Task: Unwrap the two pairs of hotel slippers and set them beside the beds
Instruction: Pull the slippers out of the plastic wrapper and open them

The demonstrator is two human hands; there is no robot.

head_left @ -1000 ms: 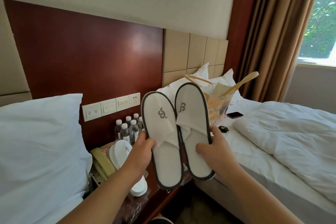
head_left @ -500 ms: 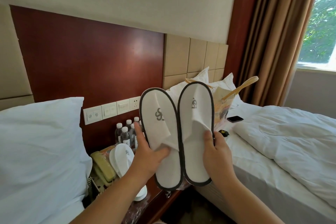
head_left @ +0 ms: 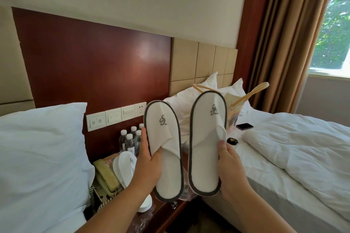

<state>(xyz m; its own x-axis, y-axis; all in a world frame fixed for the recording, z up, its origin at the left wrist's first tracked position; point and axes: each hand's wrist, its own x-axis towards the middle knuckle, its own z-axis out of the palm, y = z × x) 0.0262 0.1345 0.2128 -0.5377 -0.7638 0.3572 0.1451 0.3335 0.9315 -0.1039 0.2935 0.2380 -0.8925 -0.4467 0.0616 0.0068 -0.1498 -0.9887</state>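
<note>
Holding both up, toes high, slightly apart: left hand (head_left: 149, 164) grips left slipper (head_left: 166, 161), thumb tucked in its opening; right hand (head_left: 230, 164) pinches right slipper (head_left: 205, 147) edge. Second pair (head_left: 124, 166) lies on worktop (head_left: 164, 213) below.

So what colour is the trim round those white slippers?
Dark grey trim edges both white cloth slippers, clearest in the head view.

Two bare forearms angled upward from the lower edge, held apart. The left grip (head_left: 149, 164) clasped the left slipper (head_left: 168, 172), thumb tucked under its upper. The right grip (head_left: 230, 166) clasped the right slipper (head_left: 205, 147), thumb pressed along its edge, fingers behind.
</note>
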